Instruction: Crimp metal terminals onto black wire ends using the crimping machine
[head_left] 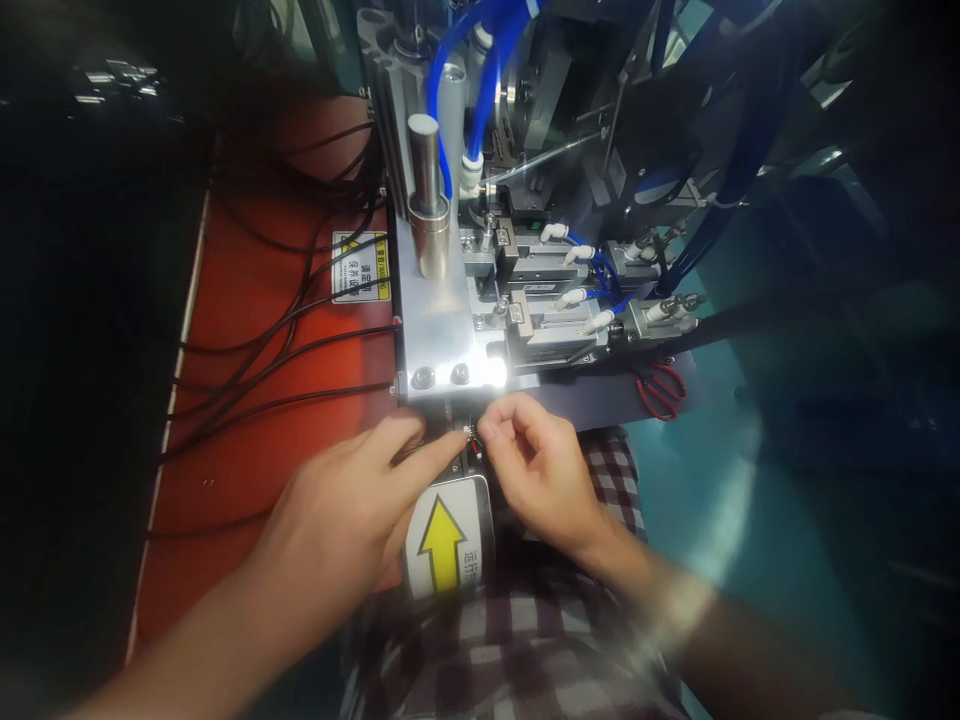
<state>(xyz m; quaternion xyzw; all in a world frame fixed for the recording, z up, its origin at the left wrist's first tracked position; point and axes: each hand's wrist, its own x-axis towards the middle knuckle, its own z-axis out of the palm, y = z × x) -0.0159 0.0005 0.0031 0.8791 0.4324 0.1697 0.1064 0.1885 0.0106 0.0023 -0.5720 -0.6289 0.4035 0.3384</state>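
My left hand (349,500) reaches in with its index finger stretched out, the tip at a small bundle of thin red, green and white wires (476,441). Its thumb is apart from that finger, and the other fingers are mostly hidden. Opposite it, my right hand (544,470) is closed in a pinch, thumb and index meeting at the ends of these wires. What the wires join is too small to make out. They lie over a narrow dark track (454,464) at the front edge of a metal machine block (442,335).
A label with a yellow arrow (442,545) lies below the hands. Black cables (300,335) cross the red-orange table (240,400) at left. Pneumatic cylinders (559,335) with blue hoses (442,90) stand ahead. Red-handled pliers or scissors (661,391) lie at right.
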